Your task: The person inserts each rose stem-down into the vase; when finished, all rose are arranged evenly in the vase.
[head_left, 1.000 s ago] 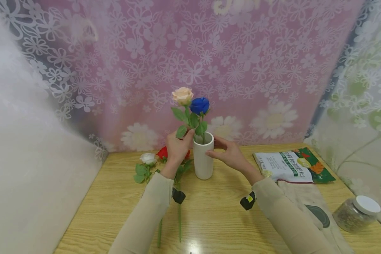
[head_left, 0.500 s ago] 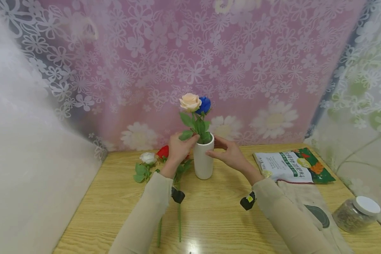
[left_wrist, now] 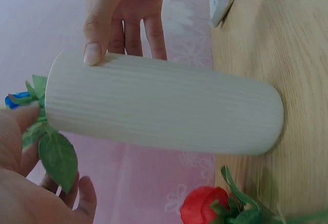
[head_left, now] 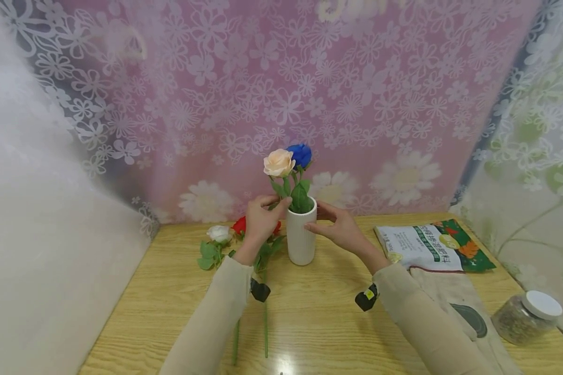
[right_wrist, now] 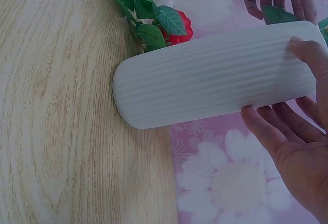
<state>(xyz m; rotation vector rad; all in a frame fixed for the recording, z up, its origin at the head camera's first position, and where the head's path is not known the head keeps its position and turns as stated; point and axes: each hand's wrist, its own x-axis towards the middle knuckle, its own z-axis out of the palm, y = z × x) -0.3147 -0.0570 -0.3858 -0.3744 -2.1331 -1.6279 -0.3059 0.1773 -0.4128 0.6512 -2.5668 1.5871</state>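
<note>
While the right hand (head_left: 340,226) is clasping the white vase (head_left: 302,239), which is standing upright on the tabletop (head_left: 328,323), the left hand (head_left: 261,219) is pinching the peach rose (head_left: 279,163) by its stem beside the rim. Compared with one second ago, the peach rose is sitting lower, partly overlapping the blue rose (head_left: 302,155).

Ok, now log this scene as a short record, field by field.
Left grip: holds peach rose at mouth of white vase
Right grip: around upper part of white vase
White vase: upright on wooden table
Blue rose: in white vase, bloom behind peach rose
Left side of table: white rose; red bloom, partly hidden
Right side of table: printed bag, beige cloth, lidded jar
</note>
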